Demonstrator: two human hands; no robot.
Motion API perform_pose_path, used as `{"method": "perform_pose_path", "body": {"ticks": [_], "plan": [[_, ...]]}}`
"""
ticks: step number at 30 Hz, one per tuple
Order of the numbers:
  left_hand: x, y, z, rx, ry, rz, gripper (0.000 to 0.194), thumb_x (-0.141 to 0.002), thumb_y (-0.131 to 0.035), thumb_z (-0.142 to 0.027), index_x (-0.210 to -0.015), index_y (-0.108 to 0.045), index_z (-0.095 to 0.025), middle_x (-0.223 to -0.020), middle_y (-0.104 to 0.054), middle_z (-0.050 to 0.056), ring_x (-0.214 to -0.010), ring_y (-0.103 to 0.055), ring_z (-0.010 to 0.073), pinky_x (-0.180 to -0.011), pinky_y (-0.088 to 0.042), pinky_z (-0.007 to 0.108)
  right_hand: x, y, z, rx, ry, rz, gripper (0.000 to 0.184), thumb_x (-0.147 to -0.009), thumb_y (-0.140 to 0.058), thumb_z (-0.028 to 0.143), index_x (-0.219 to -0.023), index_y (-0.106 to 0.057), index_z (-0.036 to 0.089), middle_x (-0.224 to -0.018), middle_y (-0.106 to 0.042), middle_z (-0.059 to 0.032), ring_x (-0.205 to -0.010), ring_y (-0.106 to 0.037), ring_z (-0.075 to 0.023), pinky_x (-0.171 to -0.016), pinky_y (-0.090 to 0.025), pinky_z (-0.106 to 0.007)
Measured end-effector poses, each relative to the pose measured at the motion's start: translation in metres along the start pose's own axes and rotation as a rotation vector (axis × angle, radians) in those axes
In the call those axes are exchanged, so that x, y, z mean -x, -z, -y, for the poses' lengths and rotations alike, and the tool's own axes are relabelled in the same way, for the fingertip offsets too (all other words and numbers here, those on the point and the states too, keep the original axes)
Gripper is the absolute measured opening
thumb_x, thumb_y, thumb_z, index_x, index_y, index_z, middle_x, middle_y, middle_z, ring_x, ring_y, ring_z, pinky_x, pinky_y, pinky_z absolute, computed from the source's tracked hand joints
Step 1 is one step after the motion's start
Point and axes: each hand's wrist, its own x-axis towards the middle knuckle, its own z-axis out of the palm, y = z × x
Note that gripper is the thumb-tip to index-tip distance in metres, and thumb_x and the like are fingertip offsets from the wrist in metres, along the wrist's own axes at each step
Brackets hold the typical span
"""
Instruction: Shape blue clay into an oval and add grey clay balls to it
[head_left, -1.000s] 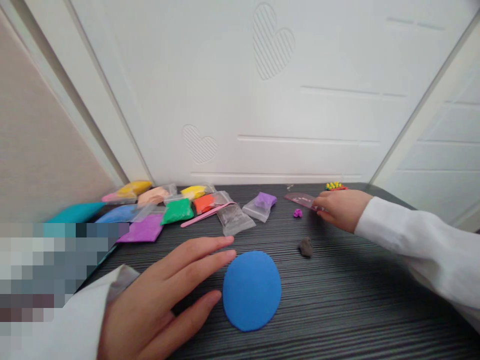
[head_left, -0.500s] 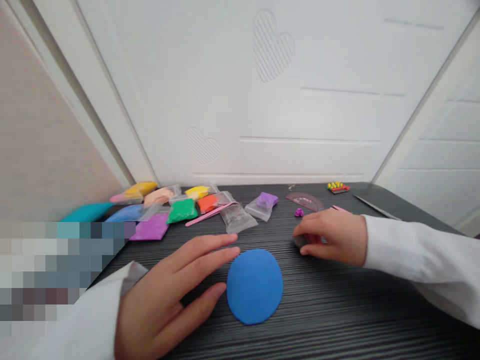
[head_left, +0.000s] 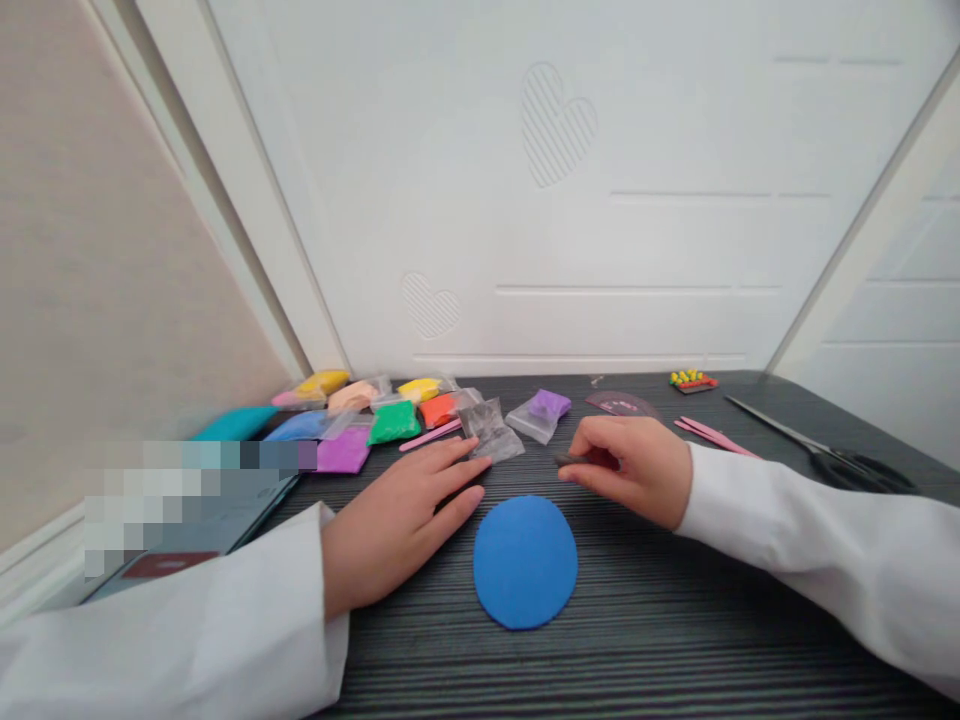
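Observation:
A flat blue clay disc (head_left: 525, 561) lies on the dark striped table (head_left: 675, 640) in front of me. My left hand (head_left: 401, 515) rests flat on the table just left of the disc, fingers stretched out toward a clear empty bag (head_left: 491, 430). My right hand (head_left: 630, 468) hovers just beyond the disc on the right, its fingers pinched on a small dark grey lump of clay (head_left: 568, 460). Both arms wear white sleeves.
Several small bags of coloured clay (head_left: 394, 422) lie at the back left, with a pink stick (head_left: 429, 436) and a purple clay bag (head_left: 541, 412). A pink protractor (head_left: 622, 403), pink sticks (head_left: 712, 436), scissors (head_left: 825, 458) and a small yellow-red piece (head_left: 692, 380) lie at the back right.
My right hand left the protractor, came down to the grey lump and picked it up, moving it left. My left hand slid forward beside the disc. The view shifted back.

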Motion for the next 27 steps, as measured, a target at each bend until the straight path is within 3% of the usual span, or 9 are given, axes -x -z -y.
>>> {"method": "perform_pose_path", "body": {"ticks": [3, 9, 12, 16, 21, 27], "plan": [[-0.003, -0.001, 0.002, -0.021, 0.004, -0.050, 0.041, -0.093, -0.033, -0.043, -0.129, -0.047, -0.029, -0.140, -0.044, 0.000, -0.131, -0.037, 0.0199, -0.109, -0.031, 0.044, -0.007, -0.014, -0.004, -0.092, -0.078, -0.088, 0.027, -0.074, -0.066, 0.030, -0.063, -0.044, 0.020, -0.051, -0.041, 0.0072, -0.047, -0.037, -0.0083, -0.047, -0.027, -0.022], [-0.019, 0.000, 0.007, -0.073, 0.006, -0.135, 0.039, -0.090, -0.042, -0.039, -0.125, -0.051, -0.022, -0.128, -0.055, 0.005, -0.120, -0.048, 0.0202, -0.104, -0.038, 0.037, -0.009, -0.027, -0.014, -0.297, -0.182, -0.174, 0.027, -0.078, -0.060, 0.038, -0.067, -0.043, 0.021, -0.056, -0.045, 0.0063, -0.052, -0.042, -0.0094, -0.051, -0.034, -0.024], [-0.027, 0.000, 0.006, -0.124, -0.024, -0.144, 0.034, -0.090, -0.043, -0.034, -0.120, -0.054, -0.021, -0.123, -0.057, 0.006, -0.114, -0.052, 0.0199, -0.099, -0.043, 0.034, -0.007, -0.030, -0.021, -0.409, -0.228, -0.157, 0.025, -0.081, -0.056, 0.041, -0.076, -0.042, 0.020, -0.060, -0.051, 0.0057, -0.051, -0.051, -0.0098, -0.051, -0.040, -0.024], [-0.030, 0.001, 0.000, -0.224, -0.089, -0.094, 0.028, -0.091, -0.038, -0.022, -0.099, -0.064, -0.016, -0.102, -0.065, 0.009, -0.096, -0.060, 0.0207, -0.087, -0.049, 0.034, -0.007, -0.033, -0.025, -0.505, -0.256, -0.122, 0.025, -0.088, -0.051, 0.037, -0.099, -0.047, 0.016, -0.073, -0.059, 0.0022, -0.057, -0.059, -0.0102, -0.054, -0.047, -0.025], [-0.030, 0.006, -0.008, -0.318, -0.106, -0.074, 0.025, -0.089, -0.037, -0.017, -0.085, -0.061, -0.014, -0.085, -0.063, 0.009, -0.081, -0.061, 0.0215, -0.074, -0.050, 0.035, -0.005, -0.027, -0.019, -0.440, -0.276, -0.115, 0.027, -0.090, -0.050, 0.034, -0.107, -0.055, 0.014, -0.093, -0.061, -0.0036, -0.073, -0.060, -0.0121, -0.065, -0.052, -0.030], [-0.034, 0.008, -0.007, -0.264, -0.100, -0.116, 0.026, -0.090, -0.042, -0.032, -0.100, -0.059, -0.016, -0.102, -0.061, 0.009, -0.092, -0.060, 0.0211, -0.081, -0.050, 0.034, -0.007, -0.021, -0.014, -0.285, -0.275, -0.135, 0.027, -0.089, -0.052, 0.033, -0.108, -0.055, 0.015, -0.104, -0.059, -0.0058, -0.086, -0.060, -0.0159, -0.075, -0.051, -0.036]]}}
